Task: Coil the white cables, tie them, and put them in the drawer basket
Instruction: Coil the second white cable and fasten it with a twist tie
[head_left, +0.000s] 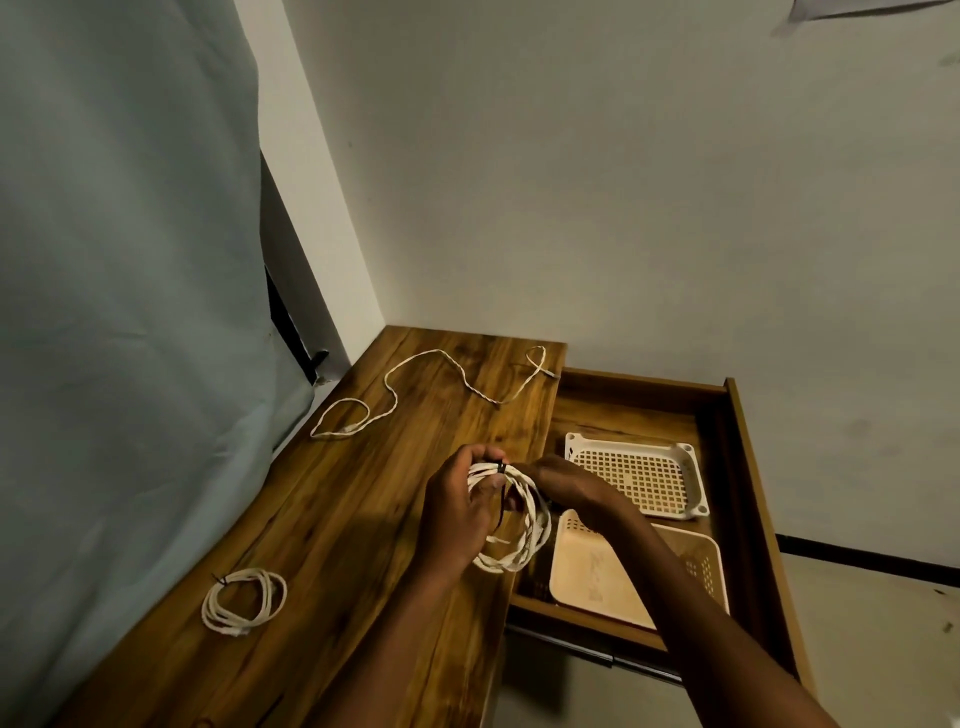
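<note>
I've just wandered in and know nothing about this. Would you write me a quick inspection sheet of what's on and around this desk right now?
Surface: wooden desk, with an open drawer on its right.
Job's things: a coil held in both hands, a dark tie round its top; a tied coil at the desk's near left; two baskets in the drawer, far basket and near basket, both holding no cables.
Clutter: nothing seen.
Grips: left hand grips the coil; right hand pinches it near the tie.
Cables: one loose cable sprawls across the desk's far end.
Surroundings: curtain at left, plain wall behind.
</note>
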